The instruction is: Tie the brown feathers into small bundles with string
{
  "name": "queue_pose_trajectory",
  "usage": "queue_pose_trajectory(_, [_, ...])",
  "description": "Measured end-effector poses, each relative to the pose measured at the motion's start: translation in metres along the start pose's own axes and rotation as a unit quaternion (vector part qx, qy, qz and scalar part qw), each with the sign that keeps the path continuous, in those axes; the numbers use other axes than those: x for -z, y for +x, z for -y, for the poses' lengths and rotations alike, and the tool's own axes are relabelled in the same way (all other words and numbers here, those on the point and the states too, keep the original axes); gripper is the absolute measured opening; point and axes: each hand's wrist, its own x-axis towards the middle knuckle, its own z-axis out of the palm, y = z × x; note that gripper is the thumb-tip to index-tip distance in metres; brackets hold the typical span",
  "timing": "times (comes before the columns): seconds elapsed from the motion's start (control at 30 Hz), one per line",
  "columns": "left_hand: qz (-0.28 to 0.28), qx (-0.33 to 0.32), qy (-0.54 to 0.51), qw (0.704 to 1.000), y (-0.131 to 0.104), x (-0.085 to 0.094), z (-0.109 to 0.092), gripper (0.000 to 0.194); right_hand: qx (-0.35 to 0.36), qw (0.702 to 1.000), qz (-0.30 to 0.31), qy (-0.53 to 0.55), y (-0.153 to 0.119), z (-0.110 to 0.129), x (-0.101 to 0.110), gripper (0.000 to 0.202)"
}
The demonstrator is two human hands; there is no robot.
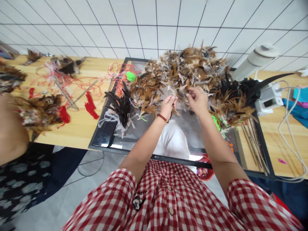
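In the head view, a large heap of brown feathers (190,65) is spread along the far side of a dark-framed panel (137,133). At the heap's near edge, the left hand (169,102) is held with thumb and fingertips pressed together; whether a feather is pinched between them cannot be told. A beaded bracelet (163,118) is worn on that wrist. Just to its right, the right hand (198,98) is held with fingers bent down towards the feathers; whether anything is gripped there cannot be told. A bunch of black feathers (122,109) is laid to the left, and thin sticks (256,144) to the near right. Beyond the panel's left side, red tufts (90,106) and tangled pink string (81,83) are scattered over the wooden table (79,134).
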Motion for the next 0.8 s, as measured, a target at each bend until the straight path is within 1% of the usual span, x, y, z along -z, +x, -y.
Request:
queue_pose_trajectory(0.1, [0.002, -0.003, -0.01, 1.0, 0.0, 0.0, 0.0, 0.027, -0.004, 0.995, 0.063, -0.077, -0.002, 0.012, 0.009, 0.023])
queue_pose_trajectory(0.2, [0.002, -0.004, -0.01, 1.0, 0.0, 0.0, 0.0, 0.026, -0.014, 0.978, 0.131, -0.163, -0.004, 0.018, 0.013, 0.026])
queue_pose_trajectory(0.27, [0.001, -0.002, -0.007, 1.0, 0.0, 0.0, -0.001, 0.025, -0.018, 0.969, 0.163, -0.186, -0.004, 0.019, 0.015, 0.027])
queue_pose_trajectory(0.33, [0.002, -0.001, -0.007, 1.0, 0.0, 0.0, -0.001, 0.025, -0.022, 0.973, 0.159, -0.167, -0.002, 0.019, 0.015, 0.028])
queue_pose_trajectory(0.43, [0.004, -0.002, -0.015, 1.0, 0.0, 0.0, 0.0, 0.027, -0.033, 0.987, 0.114, -0.104, 0.001, 0.021, 0.017, 0.031])
queue_pose_trajectory(0.53, [0.007, -0.012, -0.02, 1.0, 0.001, 0.0, 0.001, 0.026, -0.051, 0.99, 0.115, -0.062, 0.004, 0.021, 0.017, 0.032])
queue_pose_trajectory(0.63, [0.005, -0.014, -0.023, 1.0, 0.002, 0.001, 0.001, 0.027, -0.06, 0.991, 0.115, -0.032, 0.006, 0.015, 0.019, 0.039])
queue_pose_trajectory(0.7, [0.001, -0.01, -0.026, 1.0, 0.002, 0.001, 0.001, 0.027, -0.051, 0.993, 0.103, -0.022, 0.008, 0.01, 0.021, 0.039])
queue_pose_trajectory(0.8, [0.001, -0.009, -0.029, 1.0, 0.002, 0.0, 0.001, 0.028, -0.01, 0.996, 0.082, -0.035, 0.009, 0.003, 0.027, 0.033])
